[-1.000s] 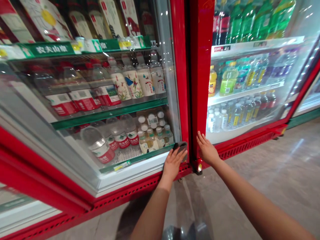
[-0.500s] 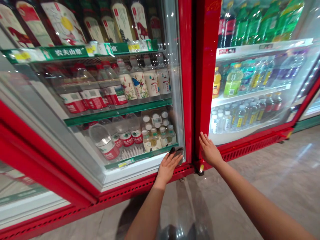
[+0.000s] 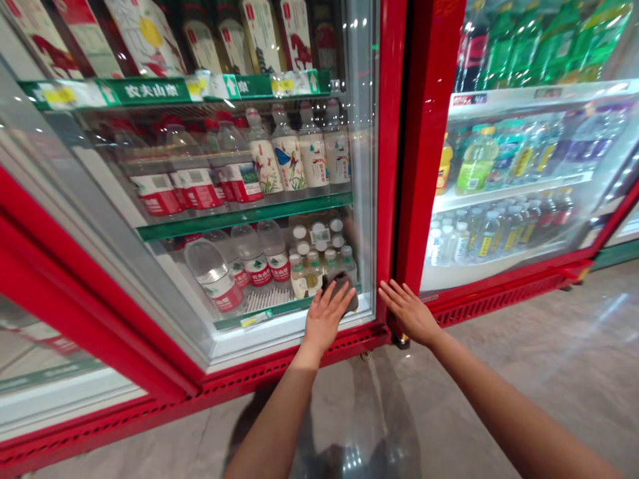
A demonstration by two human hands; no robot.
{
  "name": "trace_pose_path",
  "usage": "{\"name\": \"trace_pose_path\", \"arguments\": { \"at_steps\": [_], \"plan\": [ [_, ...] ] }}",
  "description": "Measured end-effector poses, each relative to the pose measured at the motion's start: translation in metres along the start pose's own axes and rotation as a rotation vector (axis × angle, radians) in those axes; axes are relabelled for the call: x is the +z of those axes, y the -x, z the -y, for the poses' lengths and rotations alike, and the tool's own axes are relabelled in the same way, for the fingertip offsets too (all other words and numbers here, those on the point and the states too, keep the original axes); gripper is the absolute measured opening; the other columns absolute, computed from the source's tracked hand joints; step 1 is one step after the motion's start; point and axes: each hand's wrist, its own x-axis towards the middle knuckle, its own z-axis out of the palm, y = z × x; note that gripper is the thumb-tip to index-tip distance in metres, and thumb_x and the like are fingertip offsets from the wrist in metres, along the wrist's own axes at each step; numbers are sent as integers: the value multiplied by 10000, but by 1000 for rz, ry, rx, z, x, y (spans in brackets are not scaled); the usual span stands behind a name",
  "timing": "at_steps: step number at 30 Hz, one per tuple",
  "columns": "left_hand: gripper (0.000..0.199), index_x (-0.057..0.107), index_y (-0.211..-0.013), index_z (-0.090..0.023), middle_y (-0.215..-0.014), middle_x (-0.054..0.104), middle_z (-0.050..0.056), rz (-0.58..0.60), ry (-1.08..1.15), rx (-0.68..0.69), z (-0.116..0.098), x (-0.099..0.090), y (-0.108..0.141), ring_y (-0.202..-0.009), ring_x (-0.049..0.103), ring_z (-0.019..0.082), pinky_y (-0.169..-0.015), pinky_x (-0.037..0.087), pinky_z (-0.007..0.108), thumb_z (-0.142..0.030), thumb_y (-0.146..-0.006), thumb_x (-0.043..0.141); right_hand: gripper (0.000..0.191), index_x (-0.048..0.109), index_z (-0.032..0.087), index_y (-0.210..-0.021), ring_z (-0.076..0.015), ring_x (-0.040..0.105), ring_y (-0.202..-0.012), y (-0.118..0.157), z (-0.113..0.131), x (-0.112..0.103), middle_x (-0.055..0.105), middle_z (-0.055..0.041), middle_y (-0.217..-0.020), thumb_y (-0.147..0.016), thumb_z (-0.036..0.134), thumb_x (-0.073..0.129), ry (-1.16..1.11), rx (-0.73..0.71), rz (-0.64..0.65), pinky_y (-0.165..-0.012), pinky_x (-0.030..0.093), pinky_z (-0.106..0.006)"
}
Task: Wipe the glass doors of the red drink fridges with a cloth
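Observation:
My left hand (image 3: 325,315) presses a dark grey cloth (image 3: 350,303) against the lower right of the glass door (image 3: 360,219). Its fingers lie over the cloth, which shows past the fingertips and on the right of the hand. My right hand (image 3: 408,314) is open, its fingers stretched out at the red frame (image 3: 391,166) by the gap between two drinks coolers. Nothing shows in it. Behind the glass, near my left hand, stand small white-capped bottles (image 3: 313,266) and larger red-labelled water bottles (image 3: 257,263).
A second cooler (image 3: 509,269) with lit shelves of green and clear bottles stands to the right. A red vented base (image 3: 284,369) runs along the bottom of the near cooler. The shiny grey floor (image 3: 479,399) lies below my arms.
My left hand and the cloth have moved up and left across the glass. My right hand has shifted left and slightly down along the red frame. The view has turned slightly.

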Motion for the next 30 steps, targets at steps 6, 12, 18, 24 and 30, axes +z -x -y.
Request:
{"name": "trace_pose_path", "arguments": {
  "at_steps": [6, 12, 18, 24, 30],
  "plan": [
    [646, 319, -1564, -317, -1600, 407, -12, 44, -39, 33, 13, 7, 34, -1527, 269, 217, -1273, 152, 435, -148, -961, 477, 735, 352, 155, -1555, -273, 255, -1528, 1, 9, 5, 272, -120, -1646, -843, 62, 511, 0, 25, -54, -1225, 252, -546],
    [602, 350, -1541, -365, -1542, 492, -66, 117, -27, 119, 40, -2, 76, -1478, 359, 130, -1273, 136, 350, -161, -984, 453, 693, 374, 197, -1546, -252, 321, -1502, -12, 27, 3, 374, -86, -1612, -879, 74, 520, -43, -137, -79, -1240, 214, -521],
    [707, 300, -1570, -313, -1624, 366, 22, 26, -132, -112, 48, -14, 70, -1547, 203, 268, -1266, 142, 469, -162, -926, 548, 621, 413, 197, -1525, -259, 328, -1497, -47, 63, -4, 374, -83, -1612, -921, 74, 489, -51, -181, -118, -1226, 246, -516],
    [681, 287, -1564, -369, -1622, 369, -50, 50, -119, 8, 62, -22, 85, -1538, 230, 187, -1274, 138, 408, -174, -949, 503, 550, 460, 172, -1494, -274, 340, -1491, -58, 81, 0, 365, -114, -1612, -946, 135, 501, -77, -168, -153, -1218, 265, -530],
    [721, 330, -1565, -305, -1648, 314, 9, -1, -163, -144, 66, -27, 87, -1558, 153, 284, -1262, 180, 481, -180, -903, 589, 580, 468, 161, -1485, -289, 338, -1492, -54, 80, 7, 374, -127, -1605, -911, 90, 516, -69, -166, -153, -1210, 286, -538]
  ]
}}
